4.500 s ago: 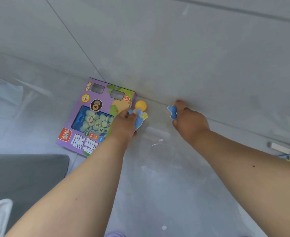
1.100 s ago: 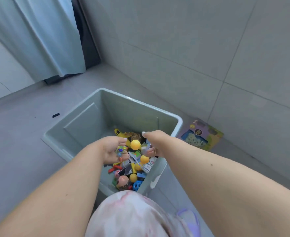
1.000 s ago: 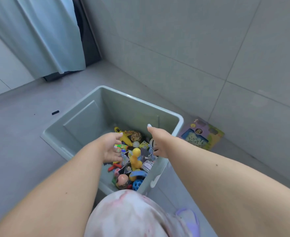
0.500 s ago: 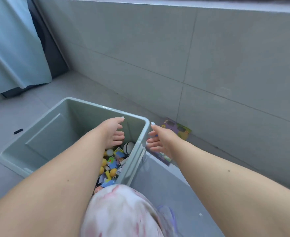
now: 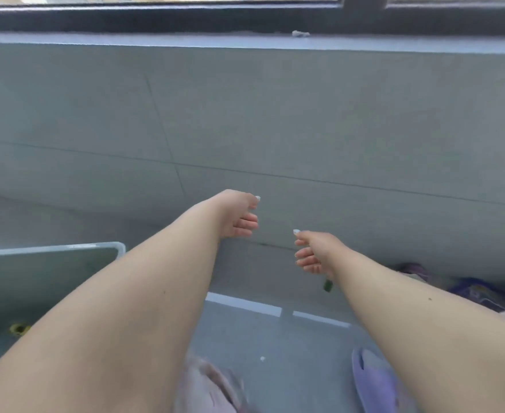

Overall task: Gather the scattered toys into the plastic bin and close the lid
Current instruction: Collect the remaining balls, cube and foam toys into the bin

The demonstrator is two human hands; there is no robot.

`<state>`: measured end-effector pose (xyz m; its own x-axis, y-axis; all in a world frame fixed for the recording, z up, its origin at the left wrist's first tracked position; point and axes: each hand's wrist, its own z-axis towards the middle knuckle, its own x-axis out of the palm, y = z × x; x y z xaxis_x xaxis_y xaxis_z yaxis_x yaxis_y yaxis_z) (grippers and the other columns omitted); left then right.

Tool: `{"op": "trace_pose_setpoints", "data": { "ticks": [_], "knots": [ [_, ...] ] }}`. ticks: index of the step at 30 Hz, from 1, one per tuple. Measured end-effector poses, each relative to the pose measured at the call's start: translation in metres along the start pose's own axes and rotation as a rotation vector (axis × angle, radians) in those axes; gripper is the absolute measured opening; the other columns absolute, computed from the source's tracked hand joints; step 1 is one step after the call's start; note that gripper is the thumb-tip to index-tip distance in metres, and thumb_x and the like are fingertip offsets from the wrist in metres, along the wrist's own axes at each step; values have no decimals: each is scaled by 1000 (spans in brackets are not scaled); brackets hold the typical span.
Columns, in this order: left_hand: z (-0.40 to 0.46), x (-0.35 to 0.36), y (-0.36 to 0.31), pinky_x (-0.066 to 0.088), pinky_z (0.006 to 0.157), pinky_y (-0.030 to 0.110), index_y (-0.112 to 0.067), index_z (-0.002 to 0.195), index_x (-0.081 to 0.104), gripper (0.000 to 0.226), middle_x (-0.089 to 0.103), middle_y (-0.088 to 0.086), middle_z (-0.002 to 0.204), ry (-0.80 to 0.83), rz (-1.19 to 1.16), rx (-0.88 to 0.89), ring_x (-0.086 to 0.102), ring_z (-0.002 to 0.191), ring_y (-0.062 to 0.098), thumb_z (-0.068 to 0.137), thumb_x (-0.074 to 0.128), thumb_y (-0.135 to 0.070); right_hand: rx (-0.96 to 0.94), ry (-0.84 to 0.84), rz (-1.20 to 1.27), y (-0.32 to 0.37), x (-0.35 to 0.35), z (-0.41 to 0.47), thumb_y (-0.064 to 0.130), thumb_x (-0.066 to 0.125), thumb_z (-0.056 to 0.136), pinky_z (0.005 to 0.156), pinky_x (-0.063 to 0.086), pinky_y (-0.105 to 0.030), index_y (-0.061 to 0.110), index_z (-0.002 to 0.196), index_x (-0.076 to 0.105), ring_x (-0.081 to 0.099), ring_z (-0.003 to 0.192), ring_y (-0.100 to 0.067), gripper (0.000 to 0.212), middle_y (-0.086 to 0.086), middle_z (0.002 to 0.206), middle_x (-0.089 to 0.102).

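Grey tiled wall [image 5: 305, 114] fills the far side of the view, topped by a sill and a dark window frame [image 5: 245, 17]. Grey floor [image 5: 275, 338] runs below it, crossed by a white stripe [image 5: 244, 304].

Left hand [image 5: 239, 217]: raised in the air before the wall, fingers loosely extended, grip wide and holding nothing. Right hand [image 5: 314, 253]: also in the air, lower and to the right of the left hand, fingers relaxed and slightly bent, grip wide and holding nothing. The two hands are apart and touch no object.

Plastic bin [image 5: 48, 254]: at the left edge, on the floor, partly covered by the left forearm. Its pale rim and one rounded corner are visible. A small yellow toy [image 5: 18, 328] lies low inside it. The rest of the contents are hidden.

Purple toy box [image 5: 481, 295]: on the floor at the right, near the wall, behind the right forearm; image blurred. A small dark green object [image 5: 328, 285] lies on the floor just below the right hand; its type cannot be determined.

Lilac slipper [image 5: 376, 380]: near edge, right of centre. Pink-white clothing [image 5: 209, 386]: near edge, centre.
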<state>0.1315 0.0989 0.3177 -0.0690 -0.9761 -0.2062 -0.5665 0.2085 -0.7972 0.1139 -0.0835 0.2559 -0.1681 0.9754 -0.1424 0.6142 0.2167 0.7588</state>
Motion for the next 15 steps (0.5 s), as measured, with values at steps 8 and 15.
{"op": "trace_pose_setpoints", "data": {
  "ticks": [8,15],
  "knots": [
    [33,92,18,52,67,33,-8,116,53,30,58,11,89,84,195,-100,60,69,19,96,53,-29,71,-276,122,-51,-114,8,31,50,96,51,33,-23,7,88,51,43,53,-17,26,-7,67,46],
    [73,150,39,52,62,32,-7,110,51,25,56,11,86,115,245,-157,58,70,20,95,56,-26,254,-426,169,-103,-175,57,25,47,96,34,29,-18,9,69,44,35,45,-17,32,-6,58,40]
  ]
}}
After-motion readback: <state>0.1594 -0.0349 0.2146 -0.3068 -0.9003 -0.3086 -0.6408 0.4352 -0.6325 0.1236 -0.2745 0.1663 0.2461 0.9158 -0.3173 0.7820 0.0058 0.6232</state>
